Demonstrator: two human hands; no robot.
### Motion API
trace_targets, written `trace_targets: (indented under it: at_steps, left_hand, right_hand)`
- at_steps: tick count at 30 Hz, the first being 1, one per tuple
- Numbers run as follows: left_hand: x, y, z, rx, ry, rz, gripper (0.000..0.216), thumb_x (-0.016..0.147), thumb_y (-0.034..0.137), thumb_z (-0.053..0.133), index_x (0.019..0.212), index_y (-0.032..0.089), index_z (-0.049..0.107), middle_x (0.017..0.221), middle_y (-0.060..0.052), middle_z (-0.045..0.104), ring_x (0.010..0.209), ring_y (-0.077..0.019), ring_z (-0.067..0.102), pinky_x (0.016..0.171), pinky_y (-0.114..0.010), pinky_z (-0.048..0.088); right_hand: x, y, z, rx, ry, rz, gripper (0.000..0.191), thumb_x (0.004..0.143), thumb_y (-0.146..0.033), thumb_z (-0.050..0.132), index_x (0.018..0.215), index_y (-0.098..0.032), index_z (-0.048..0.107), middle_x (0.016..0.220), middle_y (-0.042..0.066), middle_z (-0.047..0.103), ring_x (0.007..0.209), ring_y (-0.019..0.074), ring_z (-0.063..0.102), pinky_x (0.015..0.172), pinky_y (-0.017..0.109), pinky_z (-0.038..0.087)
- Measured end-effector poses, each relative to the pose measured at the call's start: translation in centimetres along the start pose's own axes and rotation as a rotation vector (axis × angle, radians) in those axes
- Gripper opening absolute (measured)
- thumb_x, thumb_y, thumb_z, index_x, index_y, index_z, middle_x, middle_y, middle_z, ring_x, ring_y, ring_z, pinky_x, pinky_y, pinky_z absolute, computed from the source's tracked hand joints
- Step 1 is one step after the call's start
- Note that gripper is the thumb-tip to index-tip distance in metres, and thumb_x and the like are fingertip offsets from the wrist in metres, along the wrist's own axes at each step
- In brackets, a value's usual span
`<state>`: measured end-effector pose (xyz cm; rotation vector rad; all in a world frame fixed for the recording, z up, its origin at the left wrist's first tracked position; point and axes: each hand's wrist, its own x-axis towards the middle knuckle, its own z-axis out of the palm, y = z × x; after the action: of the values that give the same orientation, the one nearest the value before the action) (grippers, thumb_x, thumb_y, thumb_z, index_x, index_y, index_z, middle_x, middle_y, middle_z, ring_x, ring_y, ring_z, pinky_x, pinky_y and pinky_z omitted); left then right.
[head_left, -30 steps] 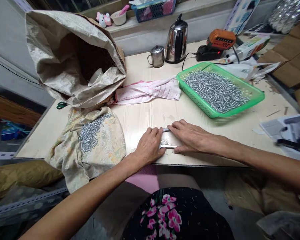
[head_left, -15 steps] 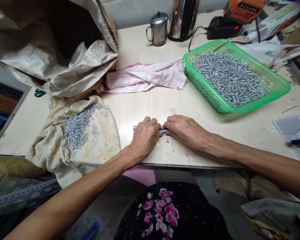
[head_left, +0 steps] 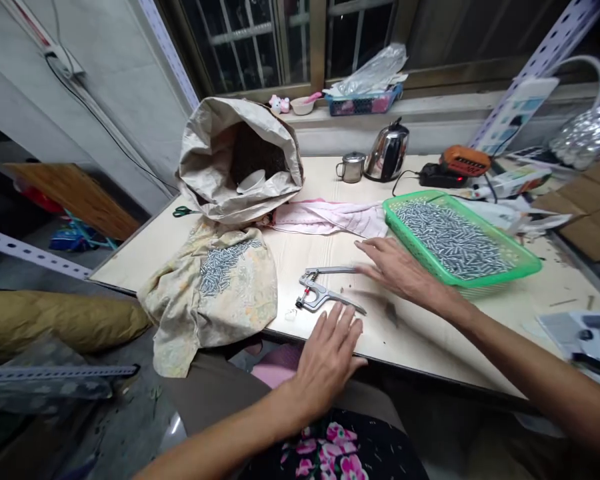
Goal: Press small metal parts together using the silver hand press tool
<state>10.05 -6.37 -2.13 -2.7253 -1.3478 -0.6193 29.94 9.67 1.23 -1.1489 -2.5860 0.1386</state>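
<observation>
On the table lie grey metal snap-fastener pliers [head_left: 318, 293], handles spread and pointing right. My left hand [head_left: 330, 343] is open, fingers stretched out at the front table edge, just below the lower handle. Over the table to the right, my right hand [head_left: 393, 267] is open, its fingertips close to the upper handle's end; whether they touch it I cannot tell. A green plastic basket [head_left: 517, 268] full of small silver metal pieces [head_left: 450, 240] stands beyond my right hand. More small silver pieces [head_left: 220, 270] are heaped on a patterned cloth [head_left: 253, 293] at the left.
An open sack [head_left: 200, 153] with a white bowl in it stands at the back left, beside green-handled scissors [head_left: 183, 211]. A pink-white towel [head_left: 330, 217] lies across the middle. Behind are a metal mug [head_left: 353, 168], a kettle [head_left: 387, 152] and a battery on a charger [head_left: 465, 160].
My hands were together around a metal tool; now they are apart and open, and the pliers lie on the table. The head view has tilted up, showing the window.
</observation>
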Motion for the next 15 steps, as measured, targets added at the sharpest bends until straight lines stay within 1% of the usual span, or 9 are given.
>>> trace_targets:
  at_steps: [1, 2, 3, 5, 7, 9, 11, 13, 15]
  left_hand:
    - [-1.0, 0.3, -0.3, -0.016, 0.027, -0.009, 0.047, 0.095, 0.036, 0.052, 0.134, 0.011, 0.048, 0.143, -0.017, 0.049, 0.139, -0.0314, 0.036, 0.108, -0.047, 0.040]
    - [-1.7, 0.3, -0.8, -0.027, 0.054, -0.058, 0.040, 0.096, 0.034, 0.049, 0.130, 0.012, 0.052, 0.136, -0.016, 0.054, 0.133, -0.0299, 0.043, 0.105, -0.045, 0.044]
    - [-2.1, -0.1, -1.3, -0.033, 0.080, -0.140, 0.034, 0.097, 0.032, 0.047, 0.124, 0.014, 0.056, 0.128, -0.016, 0.059, 0.123, -0.0279, 0.051, 0.099, -0.043, 0.047]
    - [-1.8, -1.8, -2.4, -0.016, 0.114, -0.353, 0.026, 0.098, 0.028, 0.043, 0.111, 0.016, 0.063, 0.110, -0.013, 0.065, 0.103, -0.0247, 0.058, 0.089, -0.040, 0.051]
    - [-0.6, -4.1, -3.2, 0.032, 0.091, -0.535, 0.026, 0.098, 0.030, 0.044, 0.099, 0.016, 0.066, 0.098, -0.011, 0.064, 0.094, -0.0248, 0.057, 0.083, -0.040, 0.050]
    - [1.0, -6.2, -3.6, 0.054, -0.009, -0.629, 0.028, 0.095, 0.037, 0.050, 0.092, 0.015, 0.067, 0.094, -0.012, 0.064, 0.096, -0.0267, 0.055, 0.082, -0.040, 0.049]
    - [2.6, -7.8, -3.4, 0.026, -0.155, -0.679, 0.029, 0.090, 0.041, 0.056, 0.087, 0.015, 0.068, 0.096, -0.012, 0.064, 0.099, -0.0279, 0.056, 0.081, -0.038, 0.048]
    - [4.0, -8.8, -3.2, -0.035, -0.308, -0.724, 0.027, 0.085, 0.042, 0.060, 0.084, 0.016, 0.069, 0.095, -0.012, 0.066, 0.098, -0.0274, 0.059, 0.079, -0.035, 0.048]
    - [5.2, -9.6, -3.1, -0.103, -0.436, -0.772, 0.022, 0.081, 0.037, 0.061, 0.080, 0.017, 0.069, 0.089, -0.011, 0.068, 0.092, -0.0257, 0.063, 0.076, -0.032, 0.047]
  right_hand:
    - [0.1, -0.5, -0.3, 0.001, 0.039, 0.007, 0.041, 0.098, -0.035, 0.046, 0.130, -0.011, 0.053, 0.118, 0.016, 0.058, 0.112, 0.0282, 0.051, 0.095, 0.043, 0.042]
    - [0.2, -1.4, -0.6, 0.007, 0.036, 0.009, 0.035, 0.099, -0.031, 0.043, 0.125, -0.013, 0.057, 0.111, 0.014, 0.060, 0.107, 0.0263, 0.054, 0.092, 0.041, 0.044]
    - [0.2, -2.4, -0.7, 0.013, 0.005, 0.001, 0.031, 0.099, -0.028, 0.041, 0.118, -0.014, 0.061, 0.104, 0.012, 0.062, 0.101, 0.0243, 0.056, 0.089, 0.038, 0.045]
    - [0.1, -4.8, -0.4, 0.000, -0.075, -0.026, 0.026, 0.099, -0.026, 0.042, 0.106, -0.016, 0.066, 0.094, 0.010, 0.062, 0.094, 0.0218, 0.058, 0.083, 0.034, 0.046]
    - [-0.1, -6.8, 0.4, -0.035, -0.123, -0.042, 0.023, 0.098, -0.029, 0.047, 0.103, -0.016, 0.065, 0.096, 0.009, 0.062, 0.094, 0.0218, 0.058, 0.082, 0.033, 0.045]
    - [-0.3, -8.0, 1.5, -0.053, -0.133, -0.020, 0.020, 0.095, -0.031, 0.054, 0.104, -0.015, 0.063, 0.100, 0.010, 0.061, 0.097, 0.0227, 0.057, 0.082, 0.034, 0.045]
    - [-0.4, -8.4, 2.6, -0.069, -0.157, 0.024, 0.016, 0.093, -0.028, 0.057, 0.101, -0.015, 0.061, 0.100, 0.010, 0.060, 0.096, 0.0226, 0.057, 0.081, 0.033, 0.044]
    - [-0.5, -8.3, 3.3, -0.067, -0.198, 0.060, 0.011, 0.095, -0.024, 0.054, 0.095, -0.015, 0.060, 0.096, 0.008, 0.060, 0.090, 0.0210, 0.058, 0.077, 0.031, 0.044]
    - [-0.4, -8.1, 3.7, -0.023, -0.225, 0.068, 0.014, 0.097, -0.024, 0.049, 0.091, -0.016, 0.058, 0.093, 0.007, 0.059, 0.084, 0.0188, 0.058, 0.071, 0.029, 0.043]
